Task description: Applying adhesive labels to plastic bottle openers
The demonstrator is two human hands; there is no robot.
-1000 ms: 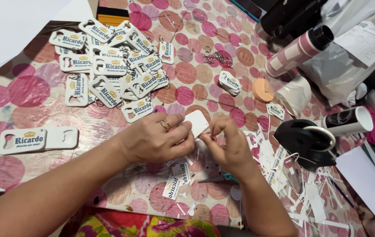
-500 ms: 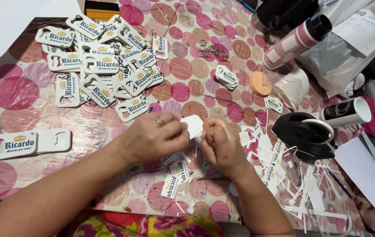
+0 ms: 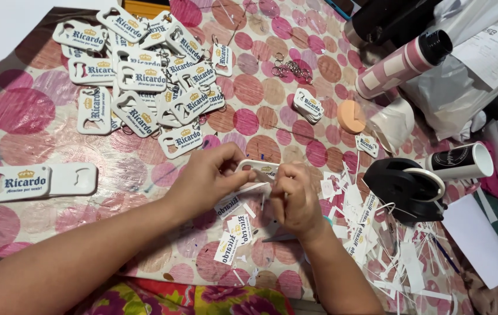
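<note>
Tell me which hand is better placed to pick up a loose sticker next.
Probably the right hand: loose stickers lie just below it, while the left hand pinches the white tag.

Bright, even indoor light, soft shadows, sharp focus throughout.

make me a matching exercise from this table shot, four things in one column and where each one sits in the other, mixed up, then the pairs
Things
1. pile of white bottle-opener tags
2. orange round sponge
3. black tape dispenser
4. single white tag

Places
A. held between the left hand and the right hand
B. far left part of the dotted tablecloth, beyond the hands
C. right of the hands, among white paper scraps
D. beside the small stack of stickers, near the pink and white tube

Pairs: 1-B, 2-D, 3-C, 4-A
</note>
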